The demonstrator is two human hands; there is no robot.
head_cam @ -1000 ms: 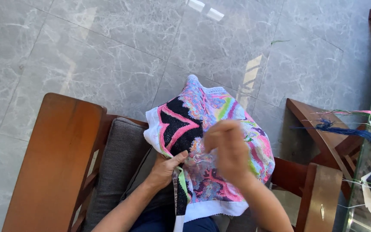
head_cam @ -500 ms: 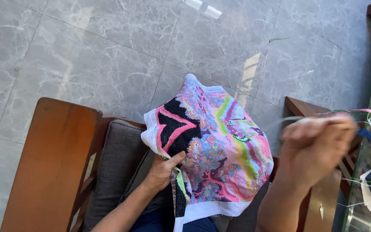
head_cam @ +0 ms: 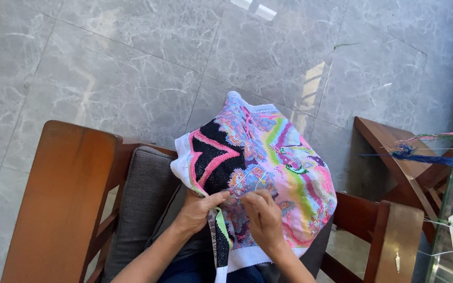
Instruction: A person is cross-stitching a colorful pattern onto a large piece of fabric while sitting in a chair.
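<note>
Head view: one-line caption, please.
Left hand grips multicoloured embroidered cloth; right hand rests on it, over a wooden armchair.

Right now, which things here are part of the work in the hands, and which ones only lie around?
In use: colourful cross-stitch cloth; left hand gripping its edge; right hand on its surface.

Lying about: bundle of loose coloured threads; wooden side table; grey seat cushion.

A cross-stitch cloth (head_cam: 258,167) lay in the centre of the frame, draped over the person's lap. The left hand (head_cam: 201,207) gripped its lower left edge, and the right hand (head_cam: 263,217) rested on it just to the right. A seat cushion (head_cam: 140,194) lay left of the cloth, with a wooden armrest (head_cam: 64,204) farther left. Another armrest (head_cam: 397,241) stood at lower right, and a bundle of threads (head_cam: 436,157) lay at the right edge.
</note>
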